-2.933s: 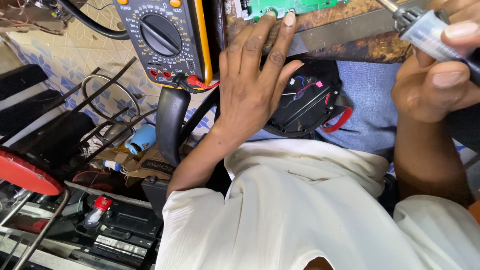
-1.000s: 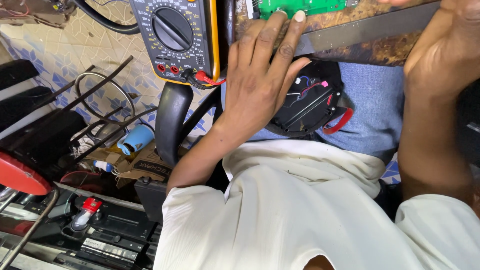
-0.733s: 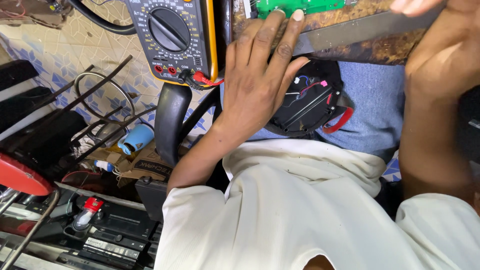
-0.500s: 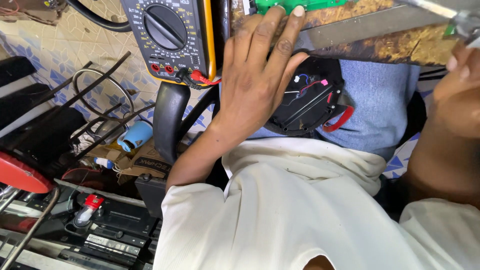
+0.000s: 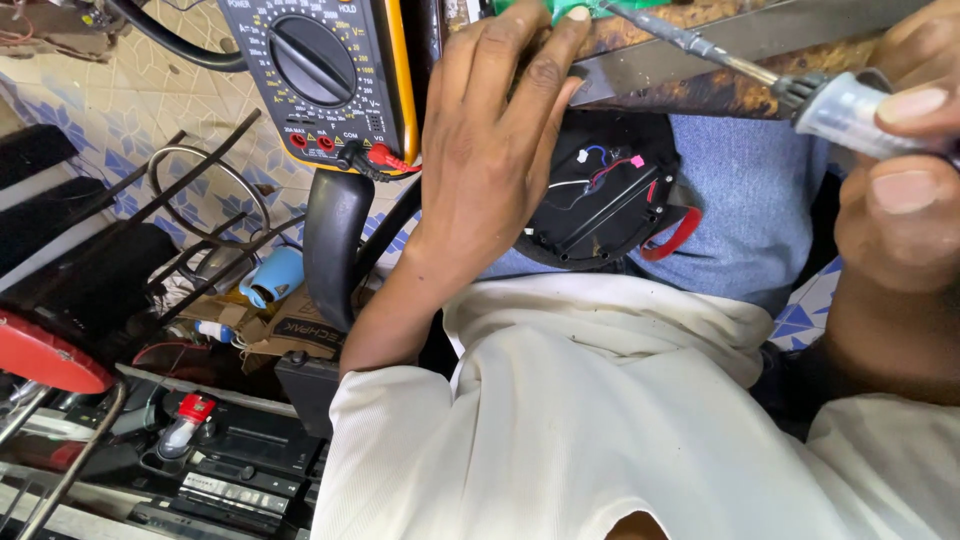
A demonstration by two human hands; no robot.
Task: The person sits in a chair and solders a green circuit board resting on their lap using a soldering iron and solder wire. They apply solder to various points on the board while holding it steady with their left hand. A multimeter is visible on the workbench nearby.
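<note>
Head view shows us looking down past a white shirt point(image 5: 600, 420) at both hands working at the edge of a mottled brown surface point(image 5: 720, 85). Our left hand point(image 5: 490, 170) lies flat, fingers point(image 5: 560, 45) spread and stretched forward, the fingertips pressing down on a green circuit board point(image 5: 530, 8) at the top edge of the frame; they grip nothing, they only pin the board in place. Just beside the thumb side of those fingers sits a yellow-and-black multimeter point(image 5: 325, 75) with its round dial, red and black leads plugged in along its lower edge.

Our right hand point(image 5: 900, 190) is closed around the clear handle of a soldering iron point(image 5: 790, 85), thumb and forefinger pinched on it. The iron's metal shaft slants up and away from these fingers toward the left fingertips, its tip reaching the green board right next to them.

Below the left palm, on blue-clad knees, lies an opened black round device point(image 5: 600, 205) with thin red, blue and white wires showing. Well apart from the fingers, down on the floor side, we see a blue cylindrical object point(image 5: 272, 278), a black wire rack point(image 5: 200, 215) and a red disc point(image 5: 45, 355).
</note>
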